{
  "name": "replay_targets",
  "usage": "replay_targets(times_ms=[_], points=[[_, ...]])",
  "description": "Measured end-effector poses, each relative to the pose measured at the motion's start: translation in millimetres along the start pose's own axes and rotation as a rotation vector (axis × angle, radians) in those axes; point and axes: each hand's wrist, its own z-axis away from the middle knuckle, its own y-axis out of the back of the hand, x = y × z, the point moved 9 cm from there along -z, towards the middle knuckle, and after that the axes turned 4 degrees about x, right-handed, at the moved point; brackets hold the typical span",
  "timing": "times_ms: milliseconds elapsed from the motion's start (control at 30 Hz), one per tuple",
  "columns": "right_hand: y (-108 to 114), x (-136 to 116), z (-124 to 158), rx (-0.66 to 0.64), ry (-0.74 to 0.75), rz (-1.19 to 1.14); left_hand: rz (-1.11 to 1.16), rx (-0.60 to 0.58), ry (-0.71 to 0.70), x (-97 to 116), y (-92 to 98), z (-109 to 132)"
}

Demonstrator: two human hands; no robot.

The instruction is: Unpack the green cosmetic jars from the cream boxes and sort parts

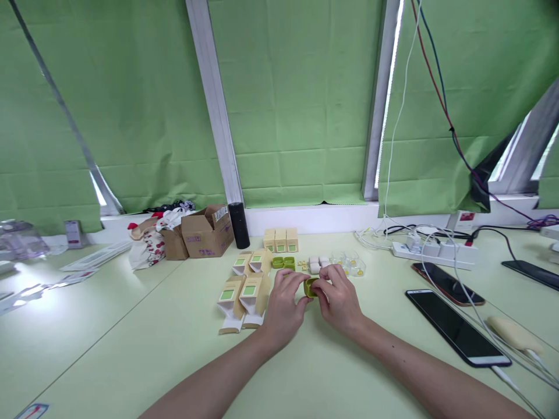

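Observation:
A small green case (311,287) sits between both my hands, just above the pale green table (131,349). My left hand (285,305) pinches its left side with curled fingers. My right hand (338,298) grips its right side, fingers closed over it. Left of my hands lie several open beige cartons with green labels (245,294). Beyond my hands are two more green cases (283,262), small white pieces (318,263), clear plastic trays (351,265) and three upright beige boxes (280,240).
A brown cardboard box (205,231) and a black cylinder (239,225) stand at the back left beside a printed bag (148,241). On the right lie a white power strip (432,251) with cables and two phones (456,326), (445,283). Green curtains hang behind.

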Motion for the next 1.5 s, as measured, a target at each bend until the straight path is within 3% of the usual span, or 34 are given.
replay_targets(times_ms=[1500], points=[[0.6, -1.3, 1.1, 0.015, 0.020, -0.003, -0.059, 0.050, 0.047, -6.1, 6.4, -4.3]])
